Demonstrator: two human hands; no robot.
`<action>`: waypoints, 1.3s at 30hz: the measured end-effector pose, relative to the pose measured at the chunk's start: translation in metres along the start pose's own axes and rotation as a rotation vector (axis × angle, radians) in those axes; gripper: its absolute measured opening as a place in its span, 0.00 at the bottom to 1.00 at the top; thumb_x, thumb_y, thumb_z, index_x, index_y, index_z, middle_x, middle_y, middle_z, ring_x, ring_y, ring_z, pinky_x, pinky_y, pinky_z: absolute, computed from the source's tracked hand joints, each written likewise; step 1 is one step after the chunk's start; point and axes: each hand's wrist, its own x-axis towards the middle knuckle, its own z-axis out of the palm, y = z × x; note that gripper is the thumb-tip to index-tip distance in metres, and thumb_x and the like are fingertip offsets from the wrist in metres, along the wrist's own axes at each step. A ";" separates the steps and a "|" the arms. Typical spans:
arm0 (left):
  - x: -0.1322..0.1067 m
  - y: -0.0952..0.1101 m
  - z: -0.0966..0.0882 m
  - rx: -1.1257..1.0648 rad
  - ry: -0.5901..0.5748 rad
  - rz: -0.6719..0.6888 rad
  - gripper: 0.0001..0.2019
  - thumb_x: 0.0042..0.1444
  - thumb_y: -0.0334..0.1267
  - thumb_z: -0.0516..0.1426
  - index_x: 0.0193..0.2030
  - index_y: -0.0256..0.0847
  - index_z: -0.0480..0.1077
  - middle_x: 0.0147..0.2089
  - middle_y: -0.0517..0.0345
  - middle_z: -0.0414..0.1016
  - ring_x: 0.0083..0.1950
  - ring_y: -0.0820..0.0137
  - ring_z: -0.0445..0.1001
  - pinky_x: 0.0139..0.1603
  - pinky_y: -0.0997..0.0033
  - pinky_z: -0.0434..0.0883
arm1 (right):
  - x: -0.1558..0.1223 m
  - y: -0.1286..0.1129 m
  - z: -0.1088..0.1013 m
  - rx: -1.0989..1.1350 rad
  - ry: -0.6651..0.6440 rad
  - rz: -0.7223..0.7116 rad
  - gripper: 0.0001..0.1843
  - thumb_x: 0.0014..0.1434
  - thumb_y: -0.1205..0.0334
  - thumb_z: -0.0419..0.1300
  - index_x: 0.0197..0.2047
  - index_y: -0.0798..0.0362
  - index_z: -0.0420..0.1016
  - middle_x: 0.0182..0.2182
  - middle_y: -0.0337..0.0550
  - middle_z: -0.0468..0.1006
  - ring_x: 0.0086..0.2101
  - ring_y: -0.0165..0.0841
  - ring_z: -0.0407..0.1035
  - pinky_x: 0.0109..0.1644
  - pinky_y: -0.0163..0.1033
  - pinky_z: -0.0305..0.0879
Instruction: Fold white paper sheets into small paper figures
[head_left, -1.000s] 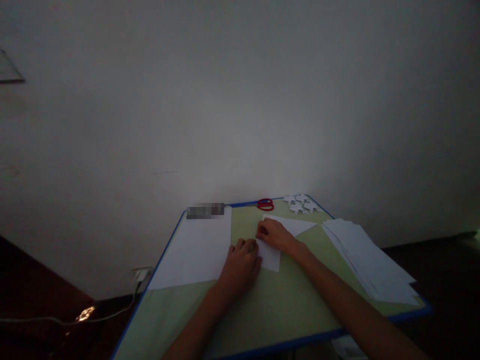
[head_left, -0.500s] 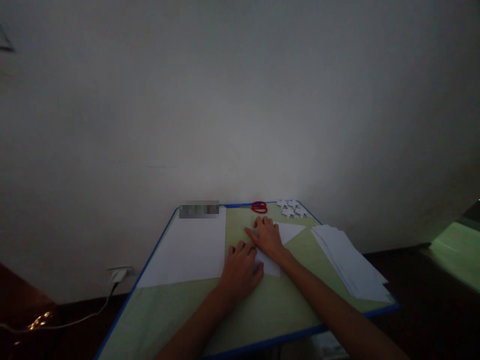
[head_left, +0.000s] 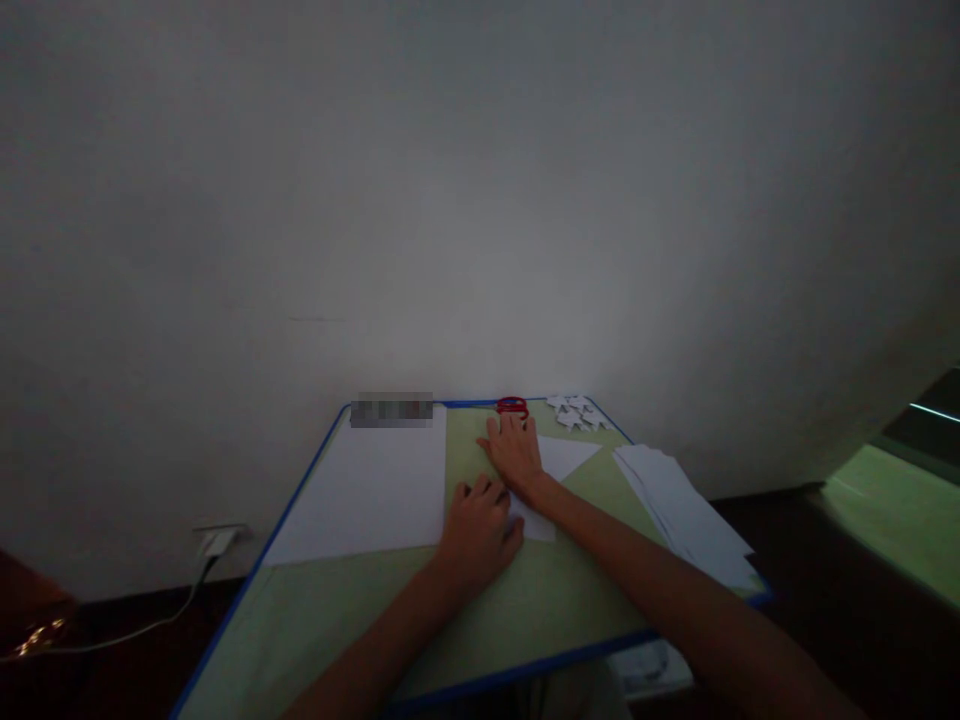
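Observation:
A folded sheet of white paper lies on the table, its pointed corner reaching right and another part showing below my right wrist. Across its upper left part my right hand rests palm down, fingers stretched out and spread. Nearer to me, my left hand lies on the paper's lower left edge with fingers apart and slightly bent. Both hands press on the paper, and they hide much of it. Red-handled scissors lie just beyond my right fingertips.
A large white sheet covers the table's left side, with a pixelated patch at its far edge. Several white paper cutouts lie at the back right. A paper stack sits along the right edge. Behind stands a wall.
My right hand has slid forward over the paper, its fingers now straighter and flatter. My left hand stays nearly in place. The view has shifted slightly.

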 end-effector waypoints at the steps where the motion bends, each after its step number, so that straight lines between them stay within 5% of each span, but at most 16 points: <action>1: 0.000 0.000 0.000 0.000 -0.003 0.004 0.13 0.68 0.40 0.54 0.48 0.34 0.77 0.54 0.46 0.78 0.58 0.53 0.71 0.56 0.48 0.66 | 0.002 0.000 0.002 -0.009 0.008 -0.006 0.16 0.72 0.53 0.55 0.53 0.56 0.73 0.50 0.60 0.76 0.50 0.48 0.66 0.55 0.55 0.59; 39: 0.000 -0.005 0.006 -0.079 0.007 -0.014 0.13 0.67 0.40 0.54 0.48 0.36 0.77 0.55 0.46 0.78 0.57 0.53 0.70 0.55 0.46 0.67 | 0.088 0.038 0.062 -0.060 0.106 0.001 0.19 0.76 0.54 0.45 0.52 0.57 0.71 0.49 0.57 0.74 0.48 0.45 0.64 0.51 0.48 0.52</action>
